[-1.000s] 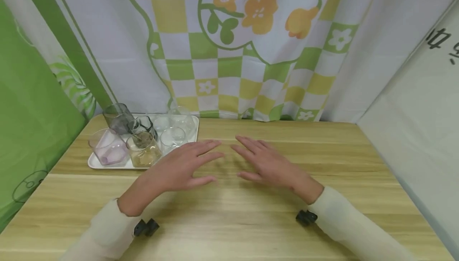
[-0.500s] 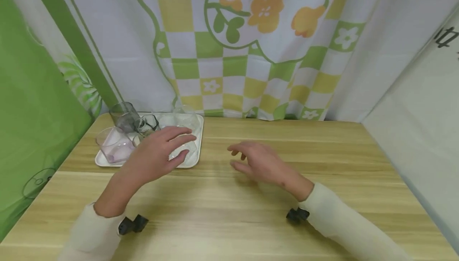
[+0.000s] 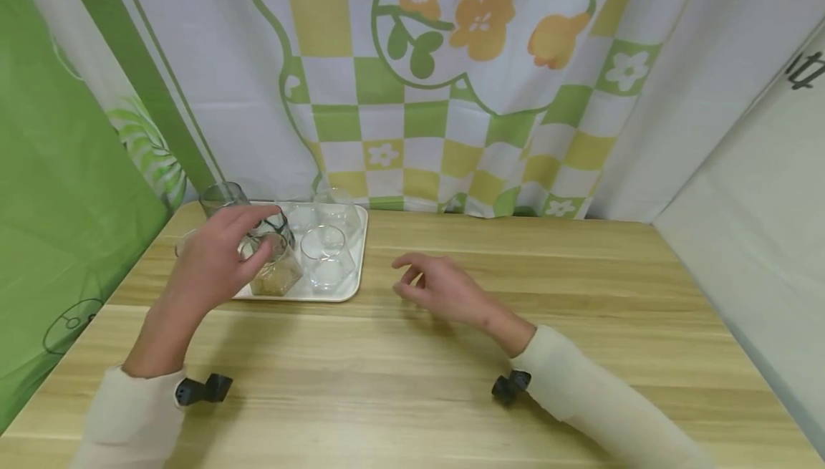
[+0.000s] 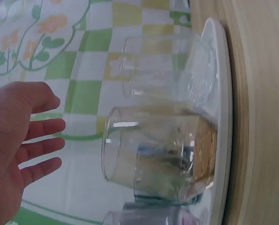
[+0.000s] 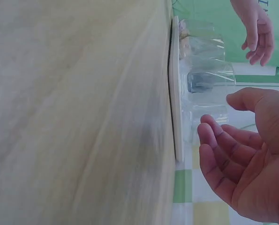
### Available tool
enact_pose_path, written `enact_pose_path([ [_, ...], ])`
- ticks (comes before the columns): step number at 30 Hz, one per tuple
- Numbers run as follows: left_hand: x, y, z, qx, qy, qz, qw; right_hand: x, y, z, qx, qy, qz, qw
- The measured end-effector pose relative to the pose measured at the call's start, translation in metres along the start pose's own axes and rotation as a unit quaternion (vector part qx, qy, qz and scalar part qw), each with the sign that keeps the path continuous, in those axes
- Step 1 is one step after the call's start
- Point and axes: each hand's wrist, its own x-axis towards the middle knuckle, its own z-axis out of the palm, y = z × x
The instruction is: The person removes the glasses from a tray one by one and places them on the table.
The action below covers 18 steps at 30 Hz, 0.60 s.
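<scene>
My left hand (image 3: 215,258) hovers above the left part of a white tray (image 3: 331,298), thumb and fingers apart with nothing between them. Below its fingertips stands an amber glass (image 3: 276,274), also large in the left wrist view. A dark grey glass (image 3: 222,195) and a dark-rimmed glass (image 3: 282,225) stand behind. To the right are a clear glass (image 3: 325,261) and another clear glass (image 3: 340,211). The pink glass (image 4: 165,217) is mostly hidden by the left hand in the head view. My right hand (image 3: 445,288), fingers loosely bent and holding nothing, is over the table right of the tray.
The wooden table (image 3: 412,390) runs back to a patterned curtain (image 3: 419,122). A green cloth (image 3: 64,190) hangs along the left side and a white panel (image 3: 754,240) along the right. Both wrists carry small black cameras.
My left hand has swung leftward from the middle of the table to over the tray's left part. My right hand has shifted slightly left, its fingers bending more. The glasses stay put.
</scene>
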Motion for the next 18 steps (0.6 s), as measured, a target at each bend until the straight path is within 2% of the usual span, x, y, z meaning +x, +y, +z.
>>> enact_pose_path([
  [6, -0.007, -0.019, -0.013, -0.005, 0.017, -0.062, 0.9979, 0.013, 0.001, 0.006, 0.055, 0.003, 0.043, 0.9975],
  [13, -0.017, -0.042, -0.027, -0.008, 0.046, -0.125, 0.991, 0.033, 0.003, 0.015, 0.101, 0.002, 0.084, 0.9913],
  [16, -0.022, -0.053, -0.03, -0.033, 0.062, -0.182, 0.9808, 0.041, 0.006, 0.022, 0.137, -0.003, 0.105, 0.985],
  [18, -0.026, -0.06, -0.031, -0.058, 0.067, -0.235, 0.968, 0.046, 0.008, 0.026, 0.159, -0.005, 0.117, 0.9804],
])
